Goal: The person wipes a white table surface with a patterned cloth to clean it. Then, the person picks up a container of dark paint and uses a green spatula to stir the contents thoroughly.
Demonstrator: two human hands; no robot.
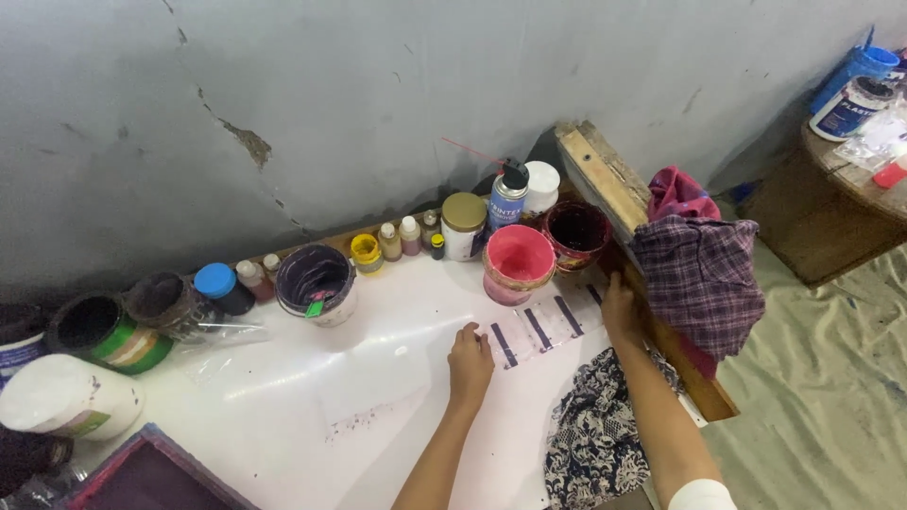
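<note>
Left hand (470,364) pressed flat, fingers together, on the striped strip (543,331) near the counter's (283,425) right edge, pinning it down. Right hand (619,310) open at its far end, steadying. Paint pots (518,263) ranked along the back edge, within reach.

Both my bare forearms reach forward from the lower edge of view, roughly parallel. My left hand (470,362) lies palm down, fingers (470,332) stretched flat and together. My right hand (619,307) sits farther ahead, palm down too, fingers pressed forward, wrist straight.
</note>
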